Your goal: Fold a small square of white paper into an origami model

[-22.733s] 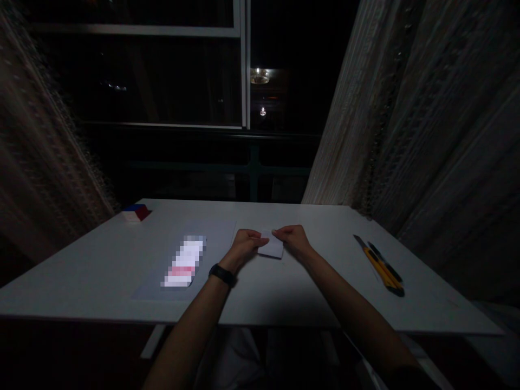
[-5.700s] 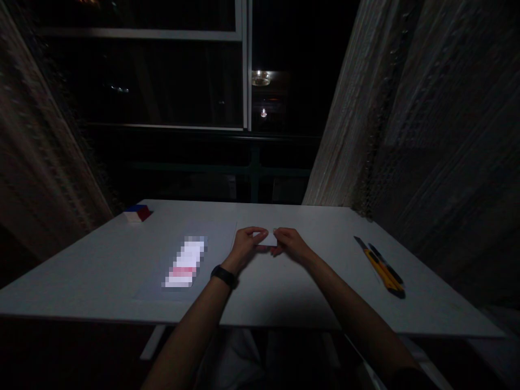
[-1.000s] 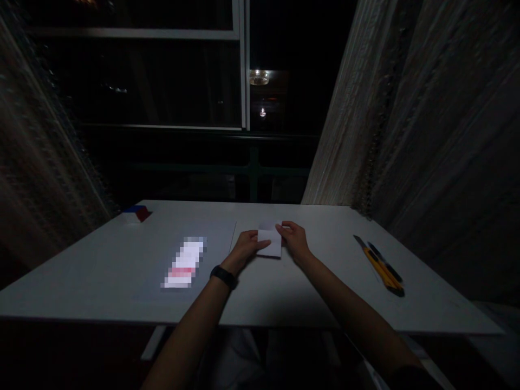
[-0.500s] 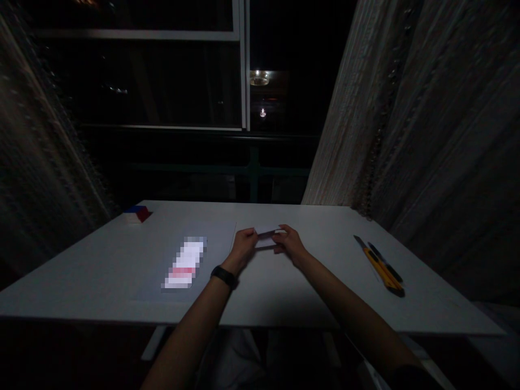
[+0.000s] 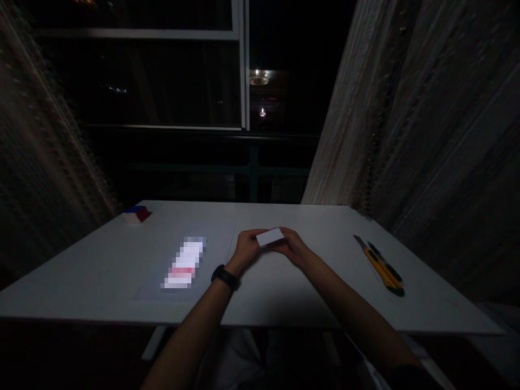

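Over the middle of the table, a small white piece of paper (image 5: pixel 270 236) is held between my two hands, its flat rectangular face tilted toward me. My left hand (image 5: pixel 246 246) grips its left end, thumb along the edge. At the right end my right hand (image 5: pixel 293 245) has its fingers closed on the paper, some of them curled underneath. The fingertips behind the paper are hidden. A black band (image 5: pixel 225 276) circles my left wrist.
A lit phone (image 5: pixel 184 262), its screen blurred out, lies on a pale sheet (image 5: pixel 219 254) on the white table (image 5: pixel 292 303). A yellow utility knife (image 5: pixel 382 268) and a black pen-like tool (image 5: pixel 385 261) lie right. A coloured cube (image 5: pixel 137 214) sits back left.
The paper has turned in my hands, so its flat white face now shows instead of a dim gap between two edges. The right fingers have shifted around its end.
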`<state>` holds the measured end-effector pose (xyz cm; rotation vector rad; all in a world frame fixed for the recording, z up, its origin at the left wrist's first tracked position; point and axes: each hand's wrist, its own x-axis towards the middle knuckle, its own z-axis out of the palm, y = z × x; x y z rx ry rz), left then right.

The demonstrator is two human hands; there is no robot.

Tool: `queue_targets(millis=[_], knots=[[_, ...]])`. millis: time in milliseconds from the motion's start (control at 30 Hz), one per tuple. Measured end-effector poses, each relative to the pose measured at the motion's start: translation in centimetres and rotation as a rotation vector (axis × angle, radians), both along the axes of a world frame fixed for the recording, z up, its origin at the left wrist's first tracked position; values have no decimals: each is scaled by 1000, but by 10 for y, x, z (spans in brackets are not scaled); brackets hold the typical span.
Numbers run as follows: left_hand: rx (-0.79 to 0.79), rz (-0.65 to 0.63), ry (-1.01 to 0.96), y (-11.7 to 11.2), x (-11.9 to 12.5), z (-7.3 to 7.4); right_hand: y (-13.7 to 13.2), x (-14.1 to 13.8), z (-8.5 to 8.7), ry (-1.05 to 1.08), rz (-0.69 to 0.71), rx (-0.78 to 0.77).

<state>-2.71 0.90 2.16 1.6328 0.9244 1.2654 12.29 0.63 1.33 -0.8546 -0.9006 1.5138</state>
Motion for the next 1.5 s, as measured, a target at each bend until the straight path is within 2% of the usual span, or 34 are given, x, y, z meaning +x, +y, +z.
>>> queue_targets(millis=[167,333,567,700,767,933,1067,1367,1500], knots=[[-50,60,-118,1,0,3,-1,3,-1,-2,71,14],[-90,115,-228,8,0,-2,1,7,-5,-58,101,47],[-314,118,-391,12,-2,-9,3,20,-3,-256,114,41],[-292,120,-330,14,-3,-11,9,31,-2,-321,67,63],[-259,127,-236,16,-4,-12,11,36,-1,-359,75,82],[-142,205,121,16,-8,-15,7,46,6,-472,221,88],[-195,112,84,11,-6,-10,4,47,8,-486,286,84],[-410,-150,-121,8,-2,-10,5,49,10,-478,231,100],[-457,-229,-119,7,-4,-8,5,57,12,-475,271,81]])
